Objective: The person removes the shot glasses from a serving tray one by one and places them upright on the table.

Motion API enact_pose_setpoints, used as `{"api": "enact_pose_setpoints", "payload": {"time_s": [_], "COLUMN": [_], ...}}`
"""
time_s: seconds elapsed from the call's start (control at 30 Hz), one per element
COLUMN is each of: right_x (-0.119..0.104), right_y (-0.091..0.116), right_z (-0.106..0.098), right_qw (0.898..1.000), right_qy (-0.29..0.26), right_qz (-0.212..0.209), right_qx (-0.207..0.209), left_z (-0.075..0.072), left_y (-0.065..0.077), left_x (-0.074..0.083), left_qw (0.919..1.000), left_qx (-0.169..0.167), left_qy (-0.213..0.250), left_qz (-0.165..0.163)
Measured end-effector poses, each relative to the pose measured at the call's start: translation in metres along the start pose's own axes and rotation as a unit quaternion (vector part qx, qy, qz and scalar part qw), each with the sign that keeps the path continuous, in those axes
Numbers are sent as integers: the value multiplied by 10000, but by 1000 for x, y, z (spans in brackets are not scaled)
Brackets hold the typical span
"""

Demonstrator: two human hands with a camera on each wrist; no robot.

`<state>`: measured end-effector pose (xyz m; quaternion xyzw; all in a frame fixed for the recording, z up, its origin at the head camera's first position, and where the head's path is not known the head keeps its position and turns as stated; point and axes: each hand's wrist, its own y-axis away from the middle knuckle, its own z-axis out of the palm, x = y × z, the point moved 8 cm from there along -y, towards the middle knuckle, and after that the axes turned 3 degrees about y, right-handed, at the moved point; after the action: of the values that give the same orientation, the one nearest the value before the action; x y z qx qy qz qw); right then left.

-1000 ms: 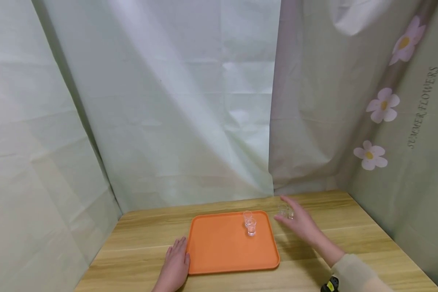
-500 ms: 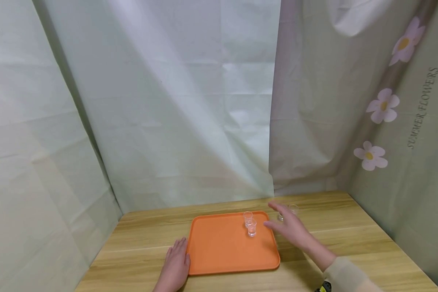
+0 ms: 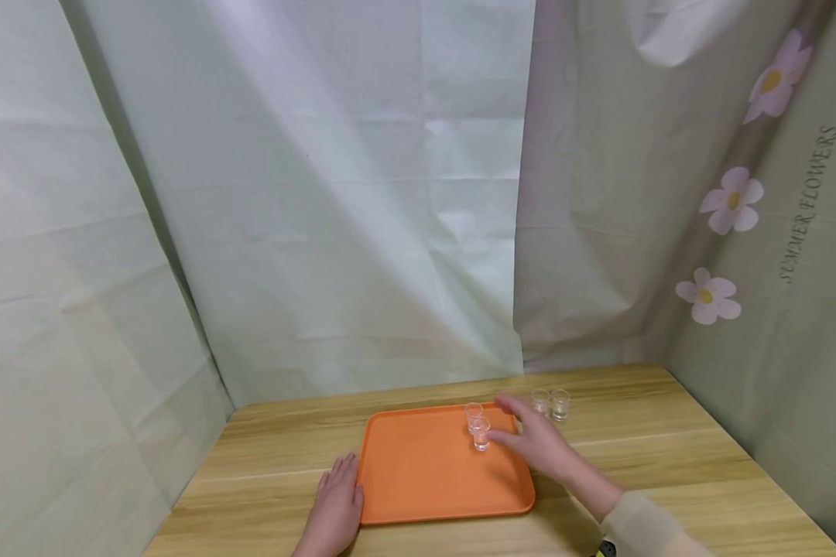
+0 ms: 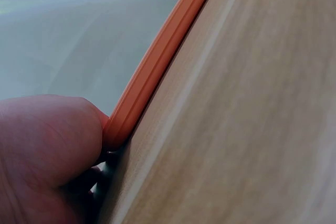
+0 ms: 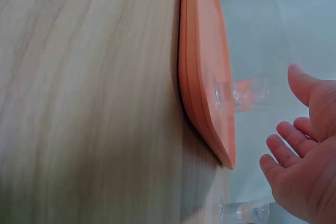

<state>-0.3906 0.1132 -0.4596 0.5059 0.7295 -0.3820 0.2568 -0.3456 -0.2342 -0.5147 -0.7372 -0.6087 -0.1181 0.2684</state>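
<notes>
Two small clear shot glasses stand close together on the orange tray (image 3: pixel 425 472), near its far right corner. The nearer shot glass (image 3: pixel 481 435) is just left of my right thumb; the farther shot glass (image 3: pixel 472 414) is behind it. My right hand (image 3: pixel 536 445) hovers over the tray's right edge, thumb and fingers spread, holding nothing. In the right wrist view a gap shows between its fingers (image 5: pixel 284 151) and the glass (image 5: pixel 241 94). At the tray's left edge my left hand (image 3: pixel 334 503) lies with fingers extended, its thumb side touching the rim (image 4: pixel 152 72).
Two more shot glasses stand on the wooden table (image 3: pixel 251 472) beyond my right hand, the right one (image 3: pixel 560 405) fully visible and the left one (image 3: pixel 540 402) partly hidden. Pale curtains (image 3: pixel 362 232) hang behind the table and at both sides.
My right hand has moved left and slightly nearer, from the glasses on the table to those on the tray. Those table glasses have come into clearer view. The left hand stays put.
</notes>
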Motion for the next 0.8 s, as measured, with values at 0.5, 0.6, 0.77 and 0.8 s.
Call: {"api": "enact_pose_setpoints", "payload": {"time_s": [0.5,0.6,0.77,0.8], "right_x": [8,9,11,11], "right_y": [0,0,-2,-2], "right_z": [18,20,23,24], "right_qw": [9998,9995,9992,9991], "right_qy": [-90,-149,-177,-180], "right_qz": [191,281,356,379], "right_qx": [-45,-71,-76,-73], "left_z": [0,0,2,4], "left_y": [0,-1,-1,-1], "left_x": [0,0,-2,-5], "left_qw": [9999,10000,9999,9998], "left_qx": [102,-34,59,123], "left_qy": [106,61,143,177], "left_qz": [43,-43,17,47]}}
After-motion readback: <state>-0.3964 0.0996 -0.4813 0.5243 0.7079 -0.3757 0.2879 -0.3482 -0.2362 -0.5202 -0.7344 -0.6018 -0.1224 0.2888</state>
